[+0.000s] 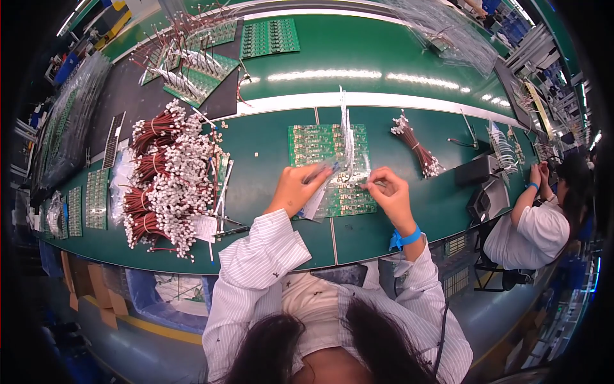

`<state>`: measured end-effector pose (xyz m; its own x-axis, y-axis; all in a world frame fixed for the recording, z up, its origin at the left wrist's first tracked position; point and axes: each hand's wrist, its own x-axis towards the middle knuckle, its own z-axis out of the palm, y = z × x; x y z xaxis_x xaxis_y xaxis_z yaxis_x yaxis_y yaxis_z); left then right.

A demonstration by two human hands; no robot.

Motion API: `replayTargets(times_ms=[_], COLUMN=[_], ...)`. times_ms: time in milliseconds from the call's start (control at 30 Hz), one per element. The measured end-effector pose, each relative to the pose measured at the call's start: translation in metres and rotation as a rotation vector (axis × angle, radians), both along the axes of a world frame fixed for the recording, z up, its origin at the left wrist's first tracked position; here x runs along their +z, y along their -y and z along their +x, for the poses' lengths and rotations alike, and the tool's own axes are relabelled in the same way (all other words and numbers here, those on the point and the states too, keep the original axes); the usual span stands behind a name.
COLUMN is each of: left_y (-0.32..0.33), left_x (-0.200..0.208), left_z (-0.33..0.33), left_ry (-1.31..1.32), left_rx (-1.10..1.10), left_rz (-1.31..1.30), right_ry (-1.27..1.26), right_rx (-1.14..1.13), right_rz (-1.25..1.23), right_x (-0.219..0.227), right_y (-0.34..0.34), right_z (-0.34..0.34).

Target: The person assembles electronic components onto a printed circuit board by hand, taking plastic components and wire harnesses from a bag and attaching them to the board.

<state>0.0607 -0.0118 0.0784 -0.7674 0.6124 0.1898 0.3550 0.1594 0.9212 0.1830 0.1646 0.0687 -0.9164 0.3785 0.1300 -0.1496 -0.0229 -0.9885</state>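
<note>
A green circuit board panel (353, 206) lies flat on the bench in front of me, with small parts all over it. White flat cables (346, 125) rise from its middle. My left hand (296, 190) is closed over the panel's left side, holding a bundle of white flat cables (313, 206) with bluish ends, partly hidden by the fingers. Over the panel's right side, my right hand (391, 195) pinches thumb and fingertips together close to the board. Whatever lies between those fingertips is too small to make out. A blue wrist strap (405, 238) circles my right wrist.
Tied bundles of brown wires with white connectors (153, 166) pile up left; a smaller bundle (416, 144) lies right. Wired boards (201, 77) and a bare panel (270, 37) lie at the back. Black boxes (478, 169) stand right. A co-worker (534, 224) sits beyond them.
</note>
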Motion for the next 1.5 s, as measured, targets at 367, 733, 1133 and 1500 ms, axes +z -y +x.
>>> replayTargets(times_ms=[367,733,1133,1500], left_y=[0.001,0.000,-0.001,-0.002], left_x=[0.005,0.003,0.002,-0.003], left_z=[0.000,0.000,0.001,0.002], left_ry=[0.012,-0.004,-0.019,-0.073], left_rx=[-0.019,-0.025,-0.030,-0.027], left_rz=[-0.073,-0.092,-0.100,-0.089], right_ry=[0.054,0.021,0.023,-0.001], right_rx=[0.088,-0.038,-0.019,-0.022], right_rz=[-0.139,0.757,0.794,0.827], right_x=[-0.005,-0.002,-0.001,-0.003], right_y=[0.008,0.008,0.009,0.009], right_z=[0.000,-0.006,-0.006,-0.007])
